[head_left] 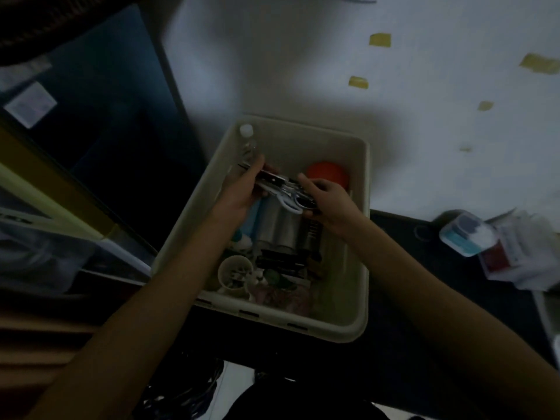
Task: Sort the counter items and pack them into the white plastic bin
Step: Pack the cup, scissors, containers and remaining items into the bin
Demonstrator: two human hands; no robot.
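Observation:
The white plastic bin (360, 225) sits in the middle, partly over a dark counter edge. Both hands reach into it and hold a bundle of scissors and tools (283, 189) with white and black handles above the contents. My left hand (242, 192) grips the blade end, my right hand (325, 204) the handle end. Inside the bin lie a metal canister (278, 228), an orange lid (327, 174), a clear bottle with a white cap (248, 140), a small cup (235, 272) and dark items (281, 262).
A pile of small packets and a clear box (500, 247) lies on the dark counter at the right. Yellow tape pieces (380, 40) mark the pale floor beyond. A dark cabinet (100, 116) stands at the left. Cables (188, 389) lie below the counter.

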